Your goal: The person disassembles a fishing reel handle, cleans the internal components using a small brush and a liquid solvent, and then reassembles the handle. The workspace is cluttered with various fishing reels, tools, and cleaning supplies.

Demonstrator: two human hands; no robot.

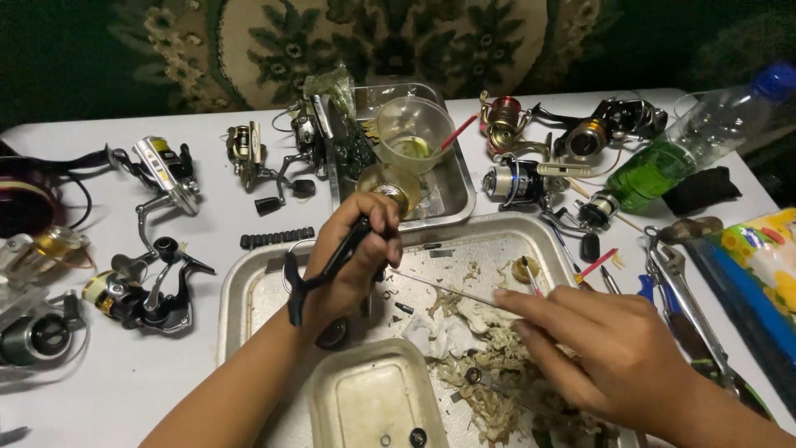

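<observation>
gripping a black fishing reel by its body, the left hand has its fingers curled tight around it, held above the big metal tray. the reel's gold spool sticks up past the knuckles, and its black handle arm hangs down beside the wrist.

right hand comes in from the lower right, fingers pinched closed on a thin metal rod. the rod runs left across the tray, its far tip close to the reel. whether tip and reel touch, cannot tell.

tray floor under both hands is littered with crumpled white tissue, dirty scraps and small loose parts. a small cream plastic tub sits in the tray's near edge, below the left hand.

behind the tray: a smaller metal tray holding a clear plastic cup with a red straw.

spread over the white table: several more reels to the left and to the upper right. a plastic bottle with green liquid and a blue cap lies on its side at right. an adjustable wrench lies just right of the big tray, near a bright yellow and blue packet.
</observation>
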